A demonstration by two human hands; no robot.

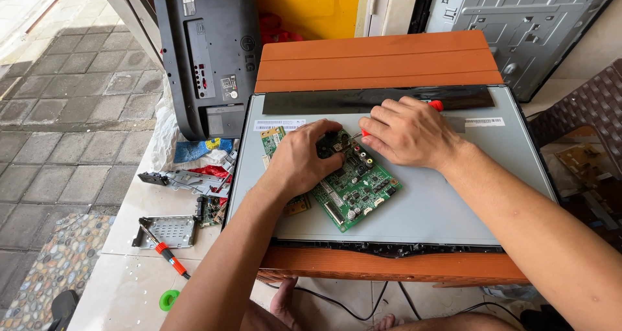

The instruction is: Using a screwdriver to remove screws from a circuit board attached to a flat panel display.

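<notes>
Bright, sharp daylight — soft, short shadows

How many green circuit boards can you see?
3. One big green board lies on the grey panel under both hands. A smaller one pokes out behind the left hand. Another sits on the floor, left. More may be hidden.

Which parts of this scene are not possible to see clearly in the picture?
Head view only:
- Tip of the red-handled tool: hidden under the right hand.
- Far corner of the green circuit board: covered by the left hand.
- Small parts on the board: too small to identify.
- Grey metal panel: cut off by the top edge.
</notes>
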